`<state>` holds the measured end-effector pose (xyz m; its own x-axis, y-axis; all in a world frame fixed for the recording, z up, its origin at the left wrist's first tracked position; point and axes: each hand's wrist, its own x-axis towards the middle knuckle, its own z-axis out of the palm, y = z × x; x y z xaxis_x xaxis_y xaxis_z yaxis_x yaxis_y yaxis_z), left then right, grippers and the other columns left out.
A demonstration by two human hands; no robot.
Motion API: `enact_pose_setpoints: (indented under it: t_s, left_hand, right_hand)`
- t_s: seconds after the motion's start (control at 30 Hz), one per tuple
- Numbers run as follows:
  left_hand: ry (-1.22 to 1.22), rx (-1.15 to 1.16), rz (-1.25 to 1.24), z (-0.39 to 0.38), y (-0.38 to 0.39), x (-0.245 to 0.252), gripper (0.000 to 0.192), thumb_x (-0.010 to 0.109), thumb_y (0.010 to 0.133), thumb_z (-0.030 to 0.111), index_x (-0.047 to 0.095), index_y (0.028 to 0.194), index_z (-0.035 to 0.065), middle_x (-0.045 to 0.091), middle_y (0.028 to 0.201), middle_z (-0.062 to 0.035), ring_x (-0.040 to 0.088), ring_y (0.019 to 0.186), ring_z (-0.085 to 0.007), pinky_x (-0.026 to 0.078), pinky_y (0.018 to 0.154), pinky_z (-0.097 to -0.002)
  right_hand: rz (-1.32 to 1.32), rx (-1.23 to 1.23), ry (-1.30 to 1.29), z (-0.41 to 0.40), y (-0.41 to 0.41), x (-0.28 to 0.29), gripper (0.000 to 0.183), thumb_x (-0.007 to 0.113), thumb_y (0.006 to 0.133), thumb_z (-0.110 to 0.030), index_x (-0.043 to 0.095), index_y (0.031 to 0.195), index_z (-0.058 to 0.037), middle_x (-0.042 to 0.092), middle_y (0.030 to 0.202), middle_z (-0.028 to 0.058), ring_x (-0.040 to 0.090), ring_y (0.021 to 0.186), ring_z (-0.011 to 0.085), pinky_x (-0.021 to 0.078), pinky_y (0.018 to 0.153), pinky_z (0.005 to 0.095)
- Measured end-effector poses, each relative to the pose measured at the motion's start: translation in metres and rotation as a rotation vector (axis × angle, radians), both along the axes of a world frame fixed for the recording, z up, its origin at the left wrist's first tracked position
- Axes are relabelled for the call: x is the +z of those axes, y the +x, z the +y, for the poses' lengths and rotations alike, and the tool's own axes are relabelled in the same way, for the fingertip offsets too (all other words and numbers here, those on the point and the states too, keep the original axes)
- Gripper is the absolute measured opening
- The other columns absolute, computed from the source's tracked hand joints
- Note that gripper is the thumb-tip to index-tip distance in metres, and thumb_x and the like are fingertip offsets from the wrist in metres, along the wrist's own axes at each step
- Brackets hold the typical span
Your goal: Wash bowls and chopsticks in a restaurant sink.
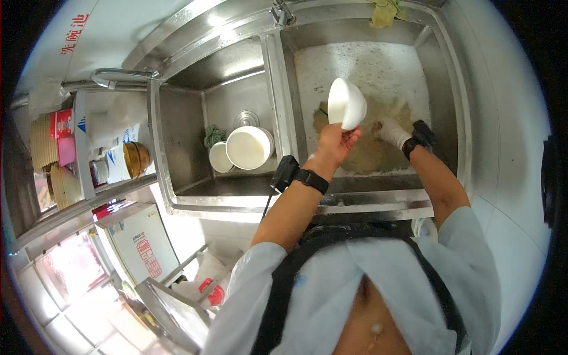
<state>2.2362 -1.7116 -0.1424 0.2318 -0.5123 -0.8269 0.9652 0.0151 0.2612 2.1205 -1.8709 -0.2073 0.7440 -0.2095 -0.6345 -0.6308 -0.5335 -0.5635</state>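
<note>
My left hand [338, 141] grips the rim of a white bowl [353, 105], tilted on its side above the right basin [364, 53] of a stainless steel double sink. Murky brownish water [370, 153] lies in that basin. My right hand [392, 133] is low in the basin, at the water, wrapped in a whitish glove or covering. Its fingers are mostly hidden, so whether it holds anything cannot be made out. In the left basin [182, 133] stand a large white bowl [250, 148] and a smaller white bowl [220, 157], beside a green scouring pad [214, 136].
A metal divider [278, 88] separates the basins. One faucet [120, 72] stands at the left corner, another [282, 13] at the back. A yellow-green cloth [386, 14] hangs over the back rim. Shelves at left hold stacked dishes [44, 140] and brown bowls [136, 159].
</note>
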Motion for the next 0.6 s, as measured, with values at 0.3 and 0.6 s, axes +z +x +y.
enact_pose_setpoints:
  t_s: [0.3, 0.6]
  left_hand:
    - [-0.192, 0.128, 0.320, -0.004, -0.016, 0.033, 0.019, 0.035, 0.089, 0.016, 0.052, 0.095, 0.0110, 0.055, 0.069, -0.0056, 0.051, 0.053, -0.0141, 0.045, 0.043, -0.0214]
    - [-0.342, -0.456, 0.213, 0.062, -0.001, 0.065, 0.019, 0.040, 0.090, 0.023, 0.044, 0.075, 0.0137, 0.036, 0.054, 0.0043, 0.028, 0.038, -0.0041, 0.021, 0.031, -0.0177]
  right_hand:
    - [-1.046, -0.155, -0.526, 0.076, 0.013, 0.140, 0.038, 0.064, 0.073, -0.026, 0.053, 0.104, -0.0061, 0.055, 0.106, 0.0151, 0.051, 0.102, 0.0307, 0.0417, 0.086, 0.0367]
    - [-0.558, -0.735, 0.769, 0.053, 0.058, 0.179, 0.029, 0.054, 0.084, -0.026, 0.055, 0.103, -0.0039, 0.062, 0.092, 0.0086, 0.059, 0.080, 0.0180, 0.0488, 0.071, 0.0313]
